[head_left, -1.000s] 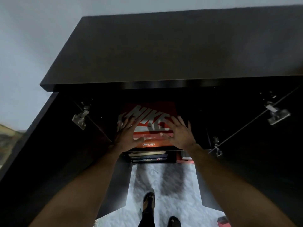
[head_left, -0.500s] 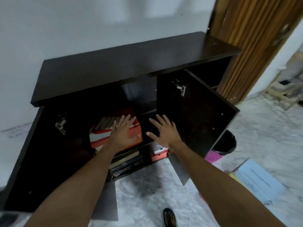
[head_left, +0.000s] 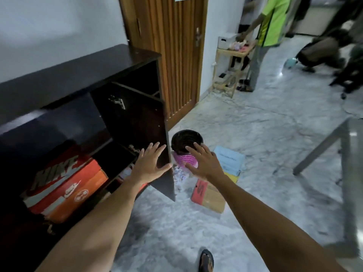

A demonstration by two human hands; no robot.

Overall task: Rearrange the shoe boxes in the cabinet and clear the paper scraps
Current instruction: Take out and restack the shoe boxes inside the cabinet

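A red and orange Nike shoe box [head_left: 64, 183] lies on a shelf inside the dark cabinet [head_left: 74, 75], at the left. My left hand [head_left: 150, 165] is held out with spread fingers in front of the open cabinet door [head_left: 137, 122], holding nothing. My right hand [head_left: 200, 163] is spread too, in the air over the pink waste basket [head_left: 185, 148]. On the floor below lie crumpled white paper scraps [head_left: 179, 176] beside the door's lower corner, and a brown and red shoe box [head_left: 209, 195] to their right.
A blue folder [head_left: 229, 160] lies on the marble floor past the basket. A wooden door [head_left: 169, 48] stands behind the cabinet. A person in a green shirt [head_left: 271, 22] stands at a small wooden shelf [head_left: 229, 71]. A grey table leg [head_left: 318, 148] slants at the right.
My view has swung right from the cabinet to the floor. Both hands have come off the Nike box and moved right, now spread near the door edge and over the basket.
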